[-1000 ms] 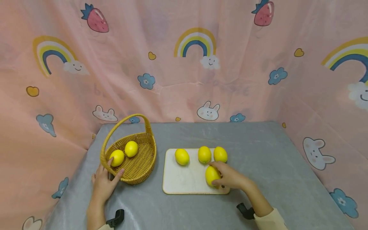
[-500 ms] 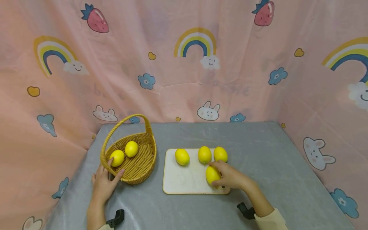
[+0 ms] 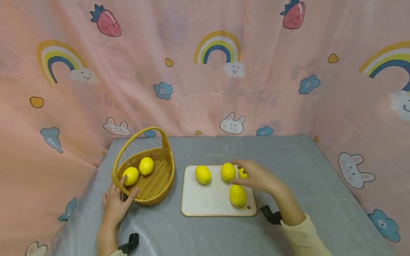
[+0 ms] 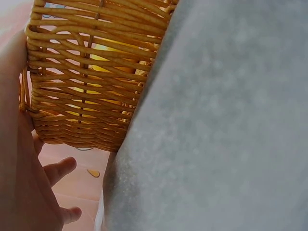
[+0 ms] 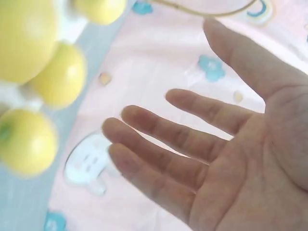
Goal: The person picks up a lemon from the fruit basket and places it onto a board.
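In the head view, my left hand (image 3: 116, 204) holds the near left side of the wicker basket (image 3: 161, 183), thumb and a fingertip at its rim. The left wrist view shows other fingers (image 4: 60, 171) spread below the basket's woven wall (image 4: 91, 86). Two lemons, a nearer lemon (image 3: 130, 176) and a farther lemon (image 3: 146, 166), lie inside. My right hand (image 3: 256, 176) hovers over the right side of the white cutting board (image 3: 205, 201), fingers apart, holding nothing. Below it rests a lemon (image 3: 237, 195); behind its fingers a lemon (image 3: 242, 173) is partly hidden.
Two more lemons on the board are a middle lemon (image 3: 228, 172) and a left lemon (image 3: 203, 174). Grey cloth covers the table (image 3: 160, 231). A pink patterned curtain (image 3: 192, 99) hangs behind and at both sides.
My right hand has let go of the front right lemon, which stays on the board, and has risen away toward the back lemons. The left hand and basket have not moved.
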A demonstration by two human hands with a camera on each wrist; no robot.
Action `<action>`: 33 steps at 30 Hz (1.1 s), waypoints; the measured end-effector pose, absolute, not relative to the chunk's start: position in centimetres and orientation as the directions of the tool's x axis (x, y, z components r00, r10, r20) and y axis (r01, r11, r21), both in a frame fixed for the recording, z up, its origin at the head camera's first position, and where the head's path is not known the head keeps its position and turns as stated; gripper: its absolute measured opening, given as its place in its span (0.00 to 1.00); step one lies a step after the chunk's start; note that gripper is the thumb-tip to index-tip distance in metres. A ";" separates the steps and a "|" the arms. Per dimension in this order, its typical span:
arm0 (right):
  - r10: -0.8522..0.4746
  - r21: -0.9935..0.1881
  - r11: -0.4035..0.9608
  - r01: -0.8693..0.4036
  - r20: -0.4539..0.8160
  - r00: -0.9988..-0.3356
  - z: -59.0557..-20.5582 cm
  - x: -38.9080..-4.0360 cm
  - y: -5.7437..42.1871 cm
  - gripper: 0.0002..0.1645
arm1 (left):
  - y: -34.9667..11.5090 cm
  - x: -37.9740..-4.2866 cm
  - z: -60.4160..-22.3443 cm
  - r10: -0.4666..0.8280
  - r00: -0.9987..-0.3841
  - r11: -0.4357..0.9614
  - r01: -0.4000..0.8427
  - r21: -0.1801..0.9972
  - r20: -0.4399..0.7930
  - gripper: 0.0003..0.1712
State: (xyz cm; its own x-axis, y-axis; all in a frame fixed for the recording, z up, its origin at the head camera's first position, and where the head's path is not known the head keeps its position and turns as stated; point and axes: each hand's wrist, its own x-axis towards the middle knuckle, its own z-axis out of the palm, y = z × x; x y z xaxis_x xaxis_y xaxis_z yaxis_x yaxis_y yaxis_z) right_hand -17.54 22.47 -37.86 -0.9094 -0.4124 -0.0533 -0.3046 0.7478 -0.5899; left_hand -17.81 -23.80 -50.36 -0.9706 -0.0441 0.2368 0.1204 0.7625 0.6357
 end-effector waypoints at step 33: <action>-0.568 -0.494 0.717 -0.492 -0.005 -0.823 -43.9 -27.4 -5.5 0.45 | -23.5 -17.8 -50.7 -0.043 -0.964 0.792 0.127 0.597 0.262 0.43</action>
